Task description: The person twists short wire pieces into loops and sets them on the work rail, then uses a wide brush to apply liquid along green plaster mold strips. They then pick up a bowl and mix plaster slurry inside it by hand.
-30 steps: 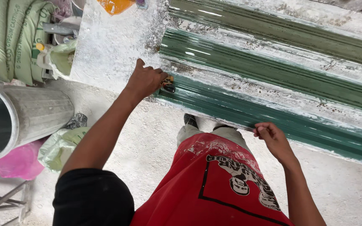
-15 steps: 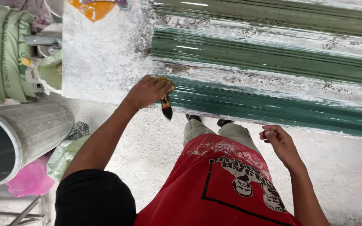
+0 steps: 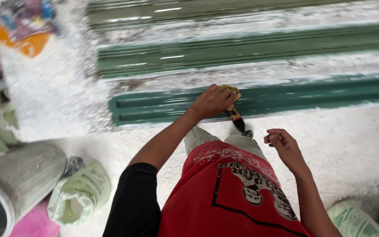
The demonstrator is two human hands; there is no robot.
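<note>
One paintbrush [image 3: 234, 113] is the centre of it all, clamped in the left hand [image 3: 213, 102] just above the middle of the frame, fingers wrapped tight around its yellow handle, dark bristles angled down toward the lower right. Half a second ago that hand sat on the left end of the nearest green moulding [image 3: 259, 102]; now it shows farther right along the strip, and the bristles hang off the near edge over the pale floor [image 3: 356, 145], not on the paint. So the brush looks lifted between strokes, I'd judge, with the left stretch of that strip already carrying a darker, wetter green.

Right hand [image 3: 284, 145], right of centre, holds nothing: fingers loosely curled, apart from the brush, and it has drifted clear of the moulding edge it was near a second back.

Beyond, two more green strips [image 3: 242, 55] run across the top. Lower left lie a grey metal drum [image 3: 23, 175] and a pale green sack [image 3: 82, 193]; a red shirt [image 3: 229, 193] fills the bottom.
</note>
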